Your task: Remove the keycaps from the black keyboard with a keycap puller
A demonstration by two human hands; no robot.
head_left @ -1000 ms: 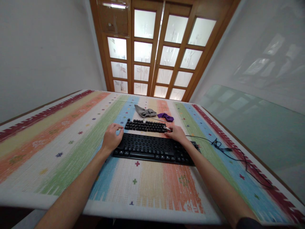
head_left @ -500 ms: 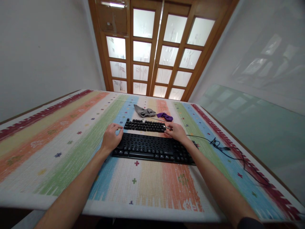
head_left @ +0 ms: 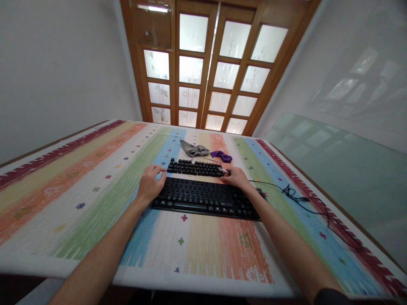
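Observation:
A black keyboard lies on the table in front of me, with most of its letter keycaps off and the bottom row and right side still capped. Just behind it, loose black keycaps stand in rows on the cloth. My left hand rests at the left end of those rows, fingers bent and apart, with nothing visible in them. At the right end, my right hand pinches a small silvery metal tool whose tip is by the last keycaps. Its exact kind is too small to tell.
A grey cloth and a purple cloth lie behind the keycaps. The black cable runs right in a loose tangle. A striped tablecloth covers the table. A glass-like panel leans on the right, wooden doors behind.
The view has shifted very slightly. Both hands stay at the ends of the keycap rows, and the right hand still holds the silvery tool.

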